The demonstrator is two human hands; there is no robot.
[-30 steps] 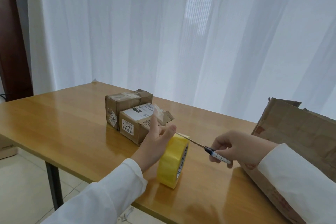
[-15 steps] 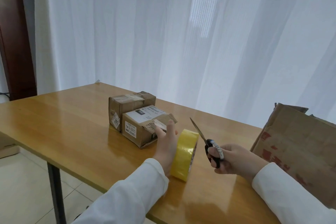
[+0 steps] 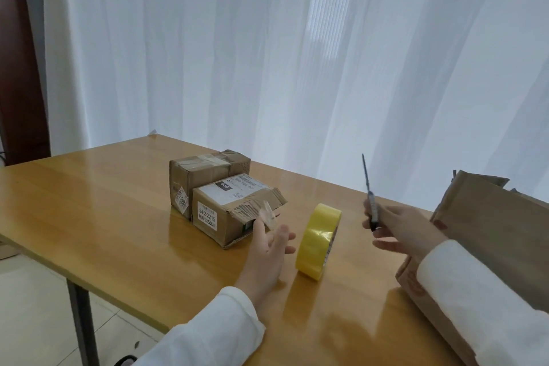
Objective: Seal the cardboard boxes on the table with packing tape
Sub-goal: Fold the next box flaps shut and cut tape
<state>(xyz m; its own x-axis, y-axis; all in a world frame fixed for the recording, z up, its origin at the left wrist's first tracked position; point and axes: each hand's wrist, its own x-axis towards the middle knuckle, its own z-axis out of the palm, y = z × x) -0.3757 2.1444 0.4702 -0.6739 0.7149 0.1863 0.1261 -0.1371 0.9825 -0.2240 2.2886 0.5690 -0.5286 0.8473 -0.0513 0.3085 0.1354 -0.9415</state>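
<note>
Tape roll (image 3: 318, 239) stands on edge between the slack-fingered left hand (image 3: 269, 249) and the scissors-gripping (image 3: 370, 196) right hand (image 3: 407, 230).

A single head-worn view looks forward and slightly down across the near table (image 3: 104, 217) toward curtains (image 3: 267, 53).

A plain room, perhaps an office: wooden table (image 3: 89, 202), sheer white curtains (image 3: 267, 53), tiled floor (image 3: 32, 315).

Wooden table (image 3: 89, 217), two boxes (image 3: 225, 214), tape roll (image 3: 318, 240), large box (image 3: 490, 246)
</note>
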